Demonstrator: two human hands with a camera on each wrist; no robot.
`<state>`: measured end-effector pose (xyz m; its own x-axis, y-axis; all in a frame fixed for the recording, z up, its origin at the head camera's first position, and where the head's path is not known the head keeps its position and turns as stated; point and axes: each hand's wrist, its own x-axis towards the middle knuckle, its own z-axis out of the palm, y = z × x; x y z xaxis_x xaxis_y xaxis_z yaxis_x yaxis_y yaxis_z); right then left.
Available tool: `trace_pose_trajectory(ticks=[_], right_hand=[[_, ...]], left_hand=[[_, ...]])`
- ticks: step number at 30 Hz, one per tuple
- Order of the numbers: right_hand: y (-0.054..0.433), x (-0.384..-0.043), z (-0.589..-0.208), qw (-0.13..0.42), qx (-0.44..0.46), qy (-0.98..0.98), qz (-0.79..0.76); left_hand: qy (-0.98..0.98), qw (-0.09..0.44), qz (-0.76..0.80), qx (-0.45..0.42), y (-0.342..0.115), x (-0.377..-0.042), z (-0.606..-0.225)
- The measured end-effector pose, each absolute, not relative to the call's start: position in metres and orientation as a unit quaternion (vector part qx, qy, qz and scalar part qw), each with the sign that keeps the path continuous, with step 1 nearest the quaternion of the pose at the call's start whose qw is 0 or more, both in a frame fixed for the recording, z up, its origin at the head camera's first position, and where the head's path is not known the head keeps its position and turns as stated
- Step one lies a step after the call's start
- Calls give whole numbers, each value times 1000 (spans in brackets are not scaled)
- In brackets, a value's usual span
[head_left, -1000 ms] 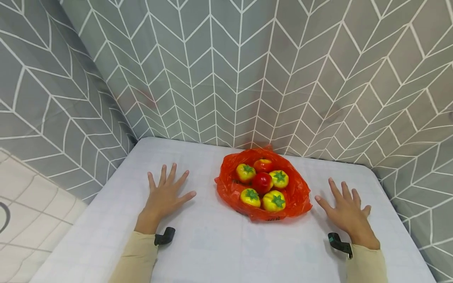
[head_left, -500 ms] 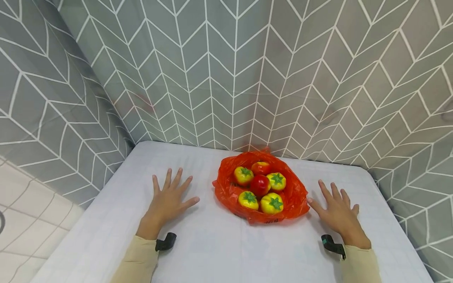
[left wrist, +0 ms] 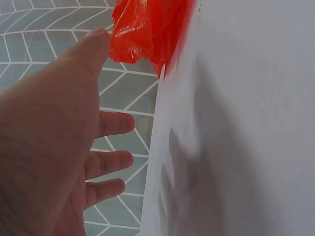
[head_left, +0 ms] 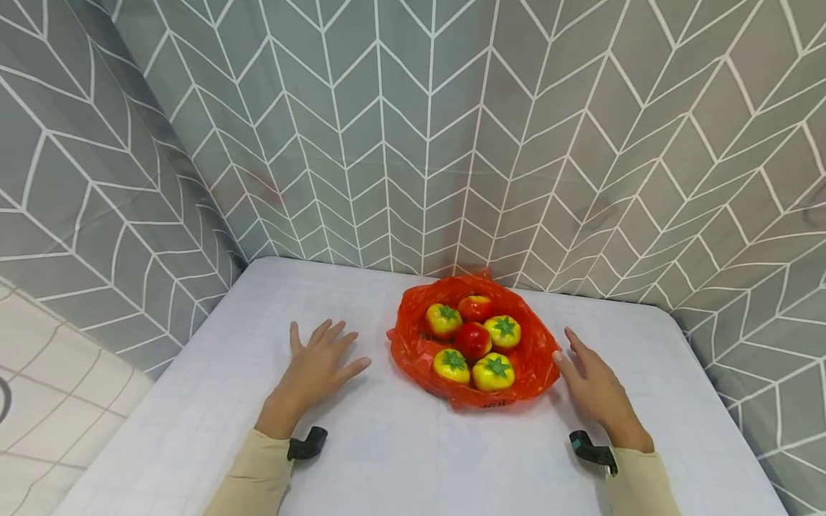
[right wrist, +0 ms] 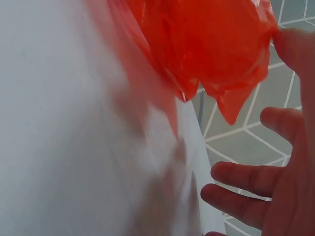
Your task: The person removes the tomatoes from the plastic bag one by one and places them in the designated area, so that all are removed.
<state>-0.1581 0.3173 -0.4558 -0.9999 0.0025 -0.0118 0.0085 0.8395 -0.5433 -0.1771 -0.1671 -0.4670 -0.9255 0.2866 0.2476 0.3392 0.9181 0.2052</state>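
An open red plastic bag [head_left: 413,355] stands on the white-covered table, its rim spread wide. Inside it lie several yellow round fruits [head_left: 493,372] with green star-shaped caps and two red-and-yellow fruits [head_left: 473,340]. My left hand [head_left: 316,373] hovers to the left of the bag, fingers spread and holding nothing; in the left wrist view its thumb overlaps the edge of the bag [left wrist: 135,34]. On the other side, my right hand [head_left: 596,394] has its thumb right at the bag's right rim. The right wrist view has the fingers loosely extended below the bag [right wrist: 206,49].
The table [head_left: 381,459] carries a white cloth. Behind it and at both sides hangs a grey curtain [head_left: 406,208] with white chevron lines. Pale tiles [head_left: 58,387] show at lower left. A black wrist mount [head_left: 308,444] sits at each sleeve.
The right hand has moved left to the bag's rim, its fingers drawing together and turning inward. The left hand has shifted slightly right toward the bag, its fingers a little less spread.
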Motion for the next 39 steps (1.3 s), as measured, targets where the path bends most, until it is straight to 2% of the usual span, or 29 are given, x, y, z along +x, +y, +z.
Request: trace_pose_trajectory(ticks=[5, 16, 24, 32, 39], right_hand=[[311, -161, -459, -9, 5, 944, -329], [306, -158, -465, 30, 26, 926, -374], [312, -155, -468, 40, -10, 916, -399], [314, -150, -467, 49, -27, 902, -429], [312, -152, -465, 45, -59, 893, -444]], left_hand=[[-973, 112, -124, -157, -164, -177, -466], [-972, 101, -149, -153, -158, -174, -468], [-963, 80, -204, -157, -149, -172, -466], [-943, 102, -257, -186, -144, -173, -461], [-927, 72, -313, -196, -131, -175, -454]])
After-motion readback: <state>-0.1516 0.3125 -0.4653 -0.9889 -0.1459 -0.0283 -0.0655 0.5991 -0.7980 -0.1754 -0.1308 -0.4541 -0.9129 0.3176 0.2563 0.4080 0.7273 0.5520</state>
